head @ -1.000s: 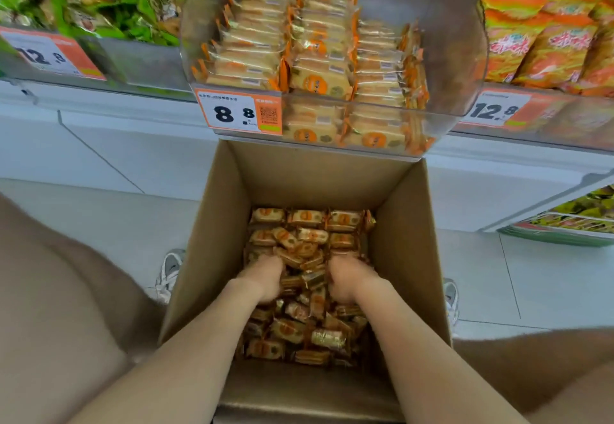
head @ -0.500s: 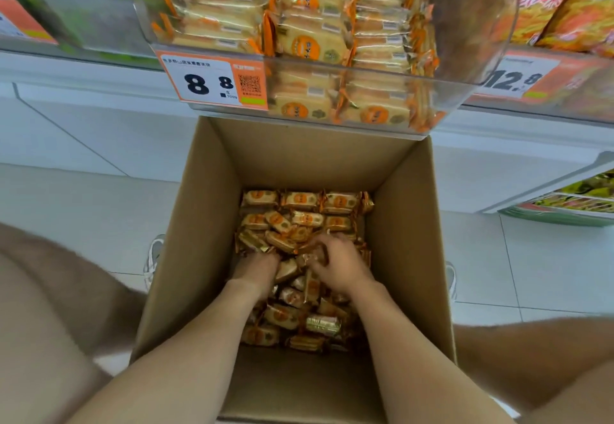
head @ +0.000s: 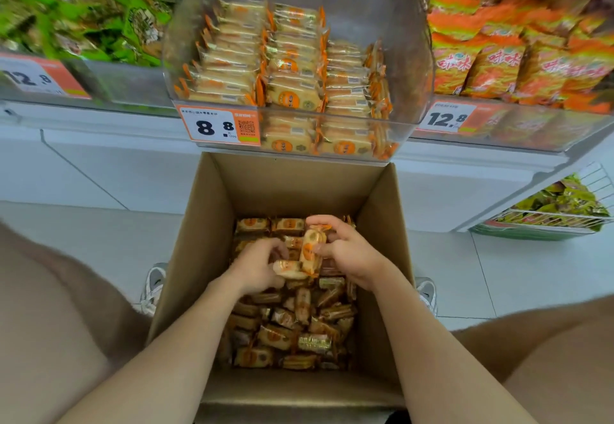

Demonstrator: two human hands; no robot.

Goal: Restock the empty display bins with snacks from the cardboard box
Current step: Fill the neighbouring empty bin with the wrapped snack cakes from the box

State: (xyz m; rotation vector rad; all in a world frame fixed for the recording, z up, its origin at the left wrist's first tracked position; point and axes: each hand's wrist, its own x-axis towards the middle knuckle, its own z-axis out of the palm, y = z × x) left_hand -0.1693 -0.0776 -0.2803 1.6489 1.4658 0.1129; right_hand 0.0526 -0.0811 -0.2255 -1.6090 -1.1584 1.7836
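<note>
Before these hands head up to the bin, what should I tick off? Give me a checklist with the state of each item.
1. Right hand grips the upright pack: ok, pinched.
2. Left hand holds the flat pack: ok, curled round it.
3. Hands above the box rim: not ok, both are down inside.
4. Room in the bin: ok, free space shows above the rows.
5. Packs match the bin's stock: ok, same orange-ended wrappers.
6. Way up to the bin free: ok, nothing lies between box and bin.
</note>
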